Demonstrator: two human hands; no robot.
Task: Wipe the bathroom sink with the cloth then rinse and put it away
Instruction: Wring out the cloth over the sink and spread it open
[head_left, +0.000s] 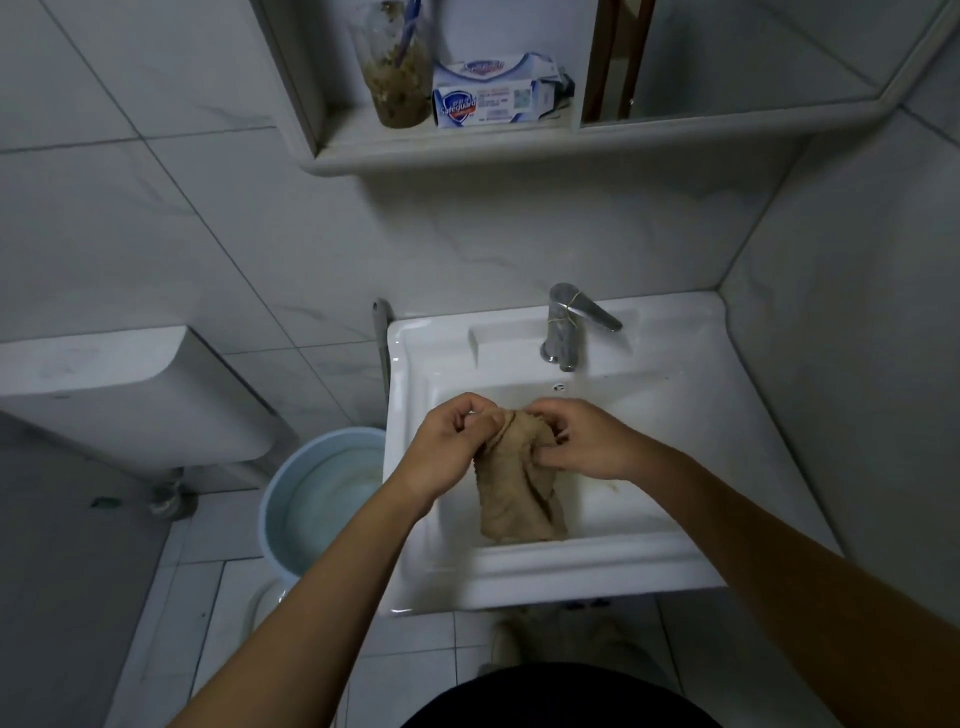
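A tan cloth (514, 493) hangs bunched over the basin of the white sink (587, 571). My left hand (452, 447) pinches its upper left edge with curled fingers. My right hand (582, 441) grips the upper right part of the cloth. Both hands are above the basin, close together, with the cloth's lower end drooping toward the sink's front rim. The chrome tap (569, 325) stands behind the hands at the back of the sink; no water is visible running from it.
A pale blue bucket (291, 499) with water stands on the floor left of the sink. A toilet cistern (130, 395) is further left. Above, a wall shelf (457, 148) holds a soap box (493, 96) and a jar (397, 67) with a toothbrush.
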